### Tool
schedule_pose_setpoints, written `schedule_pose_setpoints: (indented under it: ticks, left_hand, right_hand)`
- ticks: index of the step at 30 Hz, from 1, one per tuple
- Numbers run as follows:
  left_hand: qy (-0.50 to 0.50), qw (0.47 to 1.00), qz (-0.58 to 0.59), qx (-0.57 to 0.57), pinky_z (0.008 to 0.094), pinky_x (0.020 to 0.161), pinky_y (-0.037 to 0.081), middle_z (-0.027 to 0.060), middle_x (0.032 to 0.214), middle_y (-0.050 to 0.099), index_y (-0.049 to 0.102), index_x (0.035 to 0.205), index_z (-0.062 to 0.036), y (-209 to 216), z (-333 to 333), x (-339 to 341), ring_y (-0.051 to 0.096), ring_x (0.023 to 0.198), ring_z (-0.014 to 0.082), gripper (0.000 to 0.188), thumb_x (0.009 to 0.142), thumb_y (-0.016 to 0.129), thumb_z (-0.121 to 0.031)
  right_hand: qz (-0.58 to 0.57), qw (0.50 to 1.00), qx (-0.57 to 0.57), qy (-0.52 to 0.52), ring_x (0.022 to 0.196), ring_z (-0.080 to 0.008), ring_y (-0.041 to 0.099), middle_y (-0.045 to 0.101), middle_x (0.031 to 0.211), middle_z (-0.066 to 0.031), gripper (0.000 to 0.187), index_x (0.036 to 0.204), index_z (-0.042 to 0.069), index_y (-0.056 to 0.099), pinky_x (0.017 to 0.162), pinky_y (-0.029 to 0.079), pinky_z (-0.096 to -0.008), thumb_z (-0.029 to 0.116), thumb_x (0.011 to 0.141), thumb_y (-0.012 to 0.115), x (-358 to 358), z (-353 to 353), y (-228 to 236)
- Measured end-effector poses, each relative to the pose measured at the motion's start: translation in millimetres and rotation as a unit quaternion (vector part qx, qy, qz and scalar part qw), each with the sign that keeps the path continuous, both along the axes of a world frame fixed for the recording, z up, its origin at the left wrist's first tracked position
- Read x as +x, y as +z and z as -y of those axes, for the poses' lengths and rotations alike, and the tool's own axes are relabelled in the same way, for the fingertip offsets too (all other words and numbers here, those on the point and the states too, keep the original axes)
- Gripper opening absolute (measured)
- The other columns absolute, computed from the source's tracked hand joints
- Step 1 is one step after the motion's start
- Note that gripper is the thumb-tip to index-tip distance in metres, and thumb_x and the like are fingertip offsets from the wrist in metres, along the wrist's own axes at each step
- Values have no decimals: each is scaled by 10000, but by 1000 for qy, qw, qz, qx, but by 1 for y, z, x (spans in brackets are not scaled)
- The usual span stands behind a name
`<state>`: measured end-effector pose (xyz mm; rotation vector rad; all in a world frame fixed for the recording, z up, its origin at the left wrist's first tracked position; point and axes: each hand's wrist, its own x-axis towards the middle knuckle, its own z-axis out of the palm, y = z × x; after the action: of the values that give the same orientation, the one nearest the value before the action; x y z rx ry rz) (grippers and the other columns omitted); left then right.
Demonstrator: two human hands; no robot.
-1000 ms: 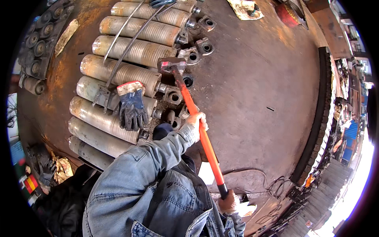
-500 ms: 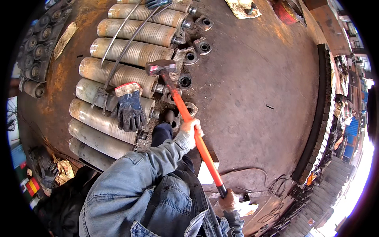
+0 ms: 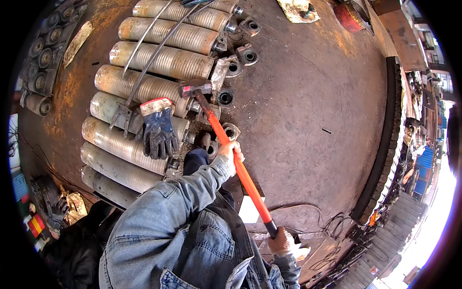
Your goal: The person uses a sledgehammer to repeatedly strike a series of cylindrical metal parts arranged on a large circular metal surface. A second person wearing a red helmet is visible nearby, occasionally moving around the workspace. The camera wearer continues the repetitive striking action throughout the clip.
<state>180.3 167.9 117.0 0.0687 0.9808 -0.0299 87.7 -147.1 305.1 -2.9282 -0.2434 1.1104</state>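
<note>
A sledgehammer with an orange handle and a dark, worn metal head slants across the middle of the view. My left hand is wrapped round the handle near its middle. My right hand grips the black butt end, closer to my body. The hammer head overlaps the right end of a ribbed steel roller; whether it touches cannot be made out. A blue and black work glove with a red-edged cuff lies on the rollers, left of my left hand.
Several rollers lie side by side; bearing blocks sit by their right ends. Thin metal rods rest across them. More rollers stand at far left. A hose curls on the floor at right, near a long dark track-like strip.
The hammer head has come slightly nearer to me relative to the rollers. Both hands keep their hold on the handle. The whole view has shifted a little.
</note>
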Motion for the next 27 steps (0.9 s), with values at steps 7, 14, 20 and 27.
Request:
schedule_pose_setpoints:
  ticks: [7, 14, 20, 27]
  left_hand:
    - [-5, 1000, 3, -1, 312, 473, 416, 10, 589, 476, 500, 755, -108, 5, -11, -8, 468, 457, 168, 56, 777, 550, -112]
    - [3, 1000, 13, 19, 326, 475, 426, 21, 582, 467, 511, 770, -97, 27, -29, -32, 465, 451, 176, 43, 783, 548, -115]
    - [86, 982, 10, 170, 340, 480, 455, 59, 515, 461, 478, 615, -81, 86, -97, -68, 480, 441, 191, 160, 761, 531, -123]
    - [142, 871, 116, 455, 301, 497, 448, 24, 576, 459, 466, 679, -103, 187, -274, -137, 476, 495, 149, 138, 801, 528, -122]
  right_hand:
    - [-8, 1000, -2, -2, 656, -388, 616, 615, 701, -198, 310, 916, 38, 562, 613, 484, -492, 206, 679, 669, -13, -9, 1]
    - [-21, 999, 29, 26, 659, -391, 619, 619, 705, -190, 305, 933, 46, 561, 601, 490, -491, 213, 696, 656, -24, -8, -13]
    - [-50, 991, 84, 96, 708, -388, 629, 628, 779, -211, 390, 1047, 69, 545, 626, 505, -485, 232, 718, 676, 2, -49, -71]
    - [-33, 892, 363, 267, 733, -370, 635, 626, 819, -199, 406, 1103, 77, 525, 627, 513, -451, 211, 746, 663, 74, -229, -72]
